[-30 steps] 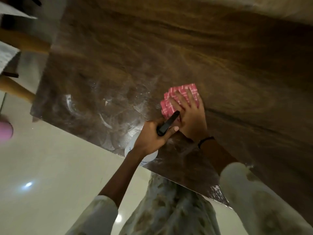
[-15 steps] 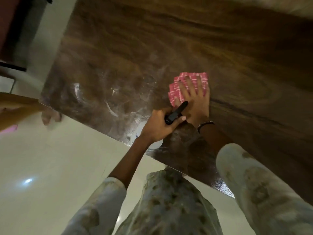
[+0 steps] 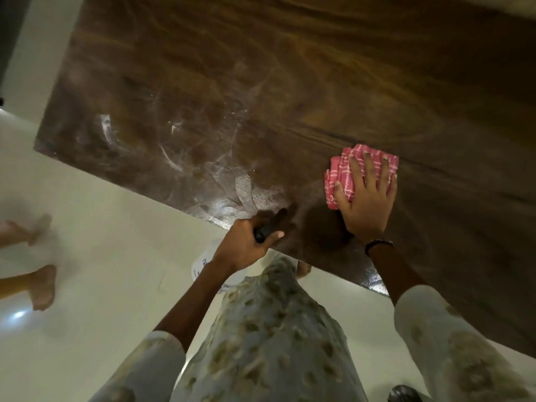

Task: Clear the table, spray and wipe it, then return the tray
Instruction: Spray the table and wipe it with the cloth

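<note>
The dark wood-grain table (image 3: 290, 82) fills the upper view, with wet streaks and smears on its near left part. My right hand (image 3: 367, 198) lies flat, fingers spread, pressing a folded pink checked cloth (image 3: 342, 175) onto the tabletop near the front edge. My left hand (image 3: 246, 245) is closed around the black trigger head of a white spray bottle (image 3: 207, 266), held just off the table's near edge; most of the bottle is hidden under my hand and clothing. No tray is in view.
Pale glossy floor (image 3: 101, 271) lies left of and below the table. Another person's bare feet (image 3: 40, 285) stand on it at the far left. A dark object (image 3: 404, 394) sits at the bottom edge.
My right hand and the cloth have slid to the right along the table. My left hand with the bottle has drawn back to the table's edge. The view has shifted.
</note>
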The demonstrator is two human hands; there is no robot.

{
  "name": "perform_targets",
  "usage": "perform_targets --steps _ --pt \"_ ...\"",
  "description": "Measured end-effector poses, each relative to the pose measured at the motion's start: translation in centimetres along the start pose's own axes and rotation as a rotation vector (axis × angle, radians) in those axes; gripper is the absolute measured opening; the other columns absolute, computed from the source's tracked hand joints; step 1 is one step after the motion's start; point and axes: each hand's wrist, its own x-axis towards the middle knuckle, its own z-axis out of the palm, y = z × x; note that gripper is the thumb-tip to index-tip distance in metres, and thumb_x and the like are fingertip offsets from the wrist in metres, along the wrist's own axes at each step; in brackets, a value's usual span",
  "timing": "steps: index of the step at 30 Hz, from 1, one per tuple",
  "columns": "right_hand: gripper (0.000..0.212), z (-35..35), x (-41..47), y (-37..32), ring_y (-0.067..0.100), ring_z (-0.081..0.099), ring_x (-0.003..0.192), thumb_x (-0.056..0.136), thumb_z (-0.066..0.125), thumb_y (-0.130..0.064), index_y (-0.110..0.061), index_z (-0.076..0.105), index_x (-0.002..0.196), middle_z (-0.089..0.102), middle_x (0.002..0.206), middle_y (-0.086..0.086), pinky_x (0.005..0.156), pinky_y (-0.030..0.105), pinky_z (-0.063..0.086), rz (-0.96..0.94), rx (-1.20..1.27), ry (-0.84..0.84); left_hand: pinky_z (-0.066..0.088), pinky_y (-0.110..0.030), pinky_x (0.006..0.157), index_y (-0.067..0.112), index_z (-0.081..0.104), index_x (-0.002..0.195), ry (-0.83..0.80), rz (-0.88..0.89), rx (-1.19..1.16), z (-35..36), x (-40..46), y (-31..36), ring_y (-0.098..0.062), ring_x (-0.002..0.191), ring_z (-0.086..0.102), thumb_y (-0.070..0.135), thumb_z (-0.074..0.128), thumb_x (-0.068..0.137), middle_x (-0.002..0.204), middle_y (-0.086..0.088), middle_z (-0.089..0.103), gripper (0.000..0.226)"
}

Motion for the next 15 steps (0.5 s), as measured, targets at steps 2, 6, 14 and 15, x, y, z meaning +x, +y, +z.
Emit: perform_targets --steps 2,6,14,15 --pt "0.07 0.1 -0.9 -0.1 0.038 0.016 0.144 0.089 0.029 -0.06 -0.023 0.028 0.148 0.025 0.156 0.009 0.114 0.06 0.016 0.018 -0.014 -0.003 0.031 -0.003 0.047 0.018 0.061 0.123 0.027 -0.022 -0.024 0.3 -0.8 -0.2 -0.007 0.059 0.057 0.036 0.067 0.084 0.06 0.001 0.055 0.044" --pt "0.068 0.3 -0.2 -1.4 0.042 0.017 0.143 0.09 0.028 -0.059 -0.024 0.028 0.148 0.026 0.156 0.01 0.112 0.063 0.016 0.012 -0.009 0.007 0.041 -0.018 0.061 0.022 0.061 0.118 0.038 -0.043 -0.046 0.6 -1.0 -1.4 -0.002 0.063 0.059 0.041 0.068 0.081 0.07 0.009 0.063 0.042" --pt "0.063 3.0 -2.9 -10.5 0.032 0.017 0.145 0.091 0.035 -0.058 -0.029 0.031 0.147 0.026 0.157 0.002 0.114 0.06 0.013 -0.349 0.015 -0.029 0.034 -0.004 0.052 0.016 0.068 0.092 0.21 -0.105 -0.016 -0.4 -2.8 -3.2 0.004 0.052 0.052 0.036 0.07 0.081 0.054 0.015 0.051 0.022" --pt "0.062 3.4 -4.2 -10.9 0.03 0.019 0.145 0.091 0.036 -0.057 -0.028 0.034 0.147 0.028 0.156 0.001 0.114 0.06 0.015 -0.405 0.024 -0.036 0.034 -0.006 0.051 0.018 0.068 0.086 0.235 -0.127 -0.046 -0.8 -3.0 -3.2 0.006 0.05 0.05 0.035 0.071 0.08 0.05 0.015 0.05 0.019"
